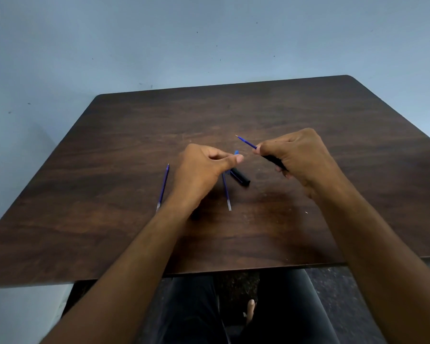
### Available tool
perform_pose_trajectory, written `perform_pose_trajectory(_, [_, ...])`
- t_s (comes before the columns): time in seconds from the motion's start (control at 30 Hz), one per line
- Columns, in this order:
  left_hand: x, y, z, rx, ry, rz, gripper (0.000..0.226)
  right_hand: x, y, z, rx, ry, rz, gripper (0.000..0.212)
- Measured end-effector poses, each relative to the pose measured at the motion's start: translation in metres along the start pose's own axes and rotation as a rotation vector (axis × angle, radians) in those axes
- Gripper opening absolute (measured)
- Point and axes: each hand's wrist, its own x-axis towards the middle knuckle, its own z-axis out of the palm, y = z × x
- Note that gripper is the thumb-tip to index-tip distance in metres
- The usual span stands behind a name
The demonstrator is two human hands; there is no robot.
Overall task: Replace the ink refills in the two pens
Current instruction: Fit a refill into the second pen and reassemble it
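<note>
My right hand is closed around a black pen barrel. A blue refill sticks out of the barrel toward the upper left, its tip bare. My left hand hovers just left of it, thumb pressed against curled fingers, and I see nothing between them. Under that hand a second black pen with a blue end lies on the table. A loose blue refill lies beside this pen. Another loose refill lies to the left of my left wrist.
The dark wooden table stands against a pale blue wall. Its near edge runs just above my lap. A tiny light speck lies on the table near my right forearm.
</note>
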Motion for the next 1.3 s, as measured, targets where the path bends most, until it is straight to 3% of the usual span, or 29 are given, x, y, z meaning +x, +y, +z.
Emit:
perform_pose_trajectory(0.1, [0.005,0.008,0.012,0.271,0.067,0.066,0.023,0.001,0.003,-0.004,0.007,0.023,0.005,0.025])
perform_pose_trajectory(0.37, [0.03,0.016,0.037,0.614,0.096,0.09,0.031,0.004,0.005,-0.013,0.015,0.073,0.043,0.009])
perform_pose_trajectory(0.67, [0.043,0.007,0.052,0.701,0.082,0.093,0.034,0.007,0.013,-0.011,0.012,0.06,0.063,0.013])
perform_pose_trajectory(0.77, [0.043,0.007,0.051,0.706,0.058,0.076,0.043,0.008,0.015,-0.01,0.002,0.045,0.05,0.028])
perform_pose_trajectory(0.87, [0.041,0.006,0.05,0.667,0.035,0.073,0.049,0.008,0.015,-0.008,-0.008,0.04,0.045,0.033])
perform_pose_trajectory(1.0, [0.038,0.01,0.04,0.618,0.066,0.081,0.043,0.006,0.015,-0.008,0.015,0.044,0.074,0.024])
perform_pose_trajectory(1.13, [0.024,0.011,0.023,0.271,0.109,0.136,0.016,0.004,0.014,-0.006,0.049,0.031,0.07,0.021])
perform_pose_trajectory(1.3, [0.002,0.009,0.014,-0.051,0.088,0.126,0.008,0.0,0.011,0.008,0.084,-0.033,0.053,0.017])
